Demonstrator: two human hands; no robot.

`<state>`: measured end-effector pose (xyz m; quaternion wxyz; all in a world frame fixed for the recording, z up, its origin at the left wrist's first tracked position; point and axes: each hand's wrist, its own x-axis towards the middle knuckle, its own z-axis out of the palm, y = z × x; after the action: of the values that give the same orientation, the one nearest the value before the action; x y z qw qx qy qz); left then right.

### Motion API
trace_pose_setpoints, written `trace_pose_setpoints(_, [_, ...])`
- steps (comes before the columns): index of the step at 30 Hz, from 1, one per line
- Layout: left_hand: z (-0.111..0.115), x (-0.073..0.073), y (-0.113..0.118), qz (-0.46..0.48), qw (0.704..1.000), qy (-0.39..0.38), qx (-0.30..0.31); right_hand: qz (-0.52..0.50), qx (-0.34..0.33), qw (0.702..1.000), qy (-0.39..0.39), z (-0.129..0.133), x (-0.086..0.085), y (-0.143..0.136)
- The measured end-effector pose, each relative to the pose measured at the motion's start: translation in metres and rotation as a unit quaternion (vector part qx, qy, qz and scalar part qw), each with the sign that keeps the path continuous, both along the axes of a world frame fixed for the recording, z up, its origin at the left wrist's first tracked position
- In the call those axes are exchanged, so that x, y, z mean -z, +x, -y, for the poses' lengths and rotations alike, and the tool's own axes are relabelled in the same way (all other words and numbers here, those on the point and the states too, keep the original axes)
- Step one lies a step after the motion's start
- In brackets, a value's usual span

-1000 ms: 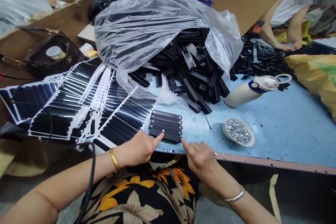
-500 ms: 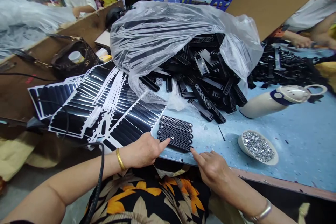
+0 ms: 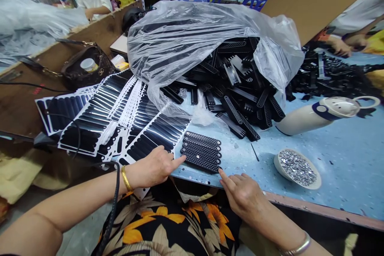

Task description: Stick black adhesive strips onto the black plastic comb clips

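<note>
Several black strips with a lattice pattern lie side by side in a small block near the table edge. Small shiny screw-like pieces sit at their ends, and one rests nearer the middle. My left hand points its index finger at the block's lower left end, the other fingers curled, holding nothing. At the lower right corner, the index fingertip of my right hand touches or nearly touches the nearest strip; its thumb is mostly hidden. I see nothing gripped in it.
A white bowl of small silver pieces and a tilted bottle are at right. Behind, a clear plastic bag spills black comb-like parts. Sheets of black stickers spread left. A co-worker's hands work at far right.
My left index finger has moved left, off the piece near the block's middle, to the block's left end. My right hand stays at the right corner. The view has shifted slightly.
</note>
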<state>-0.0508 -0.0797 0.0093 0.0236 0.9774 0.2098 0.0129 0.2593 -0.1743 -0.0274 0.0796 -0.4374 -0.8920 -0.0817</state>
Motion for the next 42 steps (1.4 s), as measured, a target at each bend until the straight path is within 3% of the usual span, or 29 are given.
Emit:
trace_pose_setpoints(12, [0.001,0.003,0.004,-0.033,0.999,-0.024,0.009,-0.006,0.008,1.000,0.021,0.000,-0.007,-0.009])
trace_pose_setpoints(17, [0.000,0.000,0.010,-0.027,0.999,-0.033,-0.018,-0.107,0.034,0.994,-0.013,-0.010,-0.015,-0.013])
trace_pose_setpoints(20, [0.001,0.001,0.014,0.012,0.998,-0.037,-0.040,-0.174,0.046,0.984,-0.007,-0.023,-0.024,-0.023])
trace_pose_setpoints(24, [0.004,0.008,0.016,0.111,0.990,-0.060,-0.066,-0.182,0.047,0.982,0.038,-0.040,-0.031,-0.051])
trace_pose_setpoints(29, [0.000,0.019,0.018,0.242,0.952,-0.075,-0.172,-0.139,0.058,0.989,0.005,-0.053,-0.025,-0.075])
trace_pose_setpoints(33, [-0.003,0.023,0.024,0.241,0.935,-0.144,-0.214,-0.137,0.066,0.988,-0.003,-0.058,-0.019,-0.079])
trace_pose_setpoints(38, [-0.003,0.028,0.029,0.204,0.934,-0.171,-0.241,-0.187,0.123,0.974,0.041,-0.050,-0.029,-0.054])
trace_pose_setpoints(42, [-0.009,0.041,0.030,0.212,0.940,-0.151,-0.219,-0.189,0.314,0.925,0.095,-0.031,-0.041,0.018])
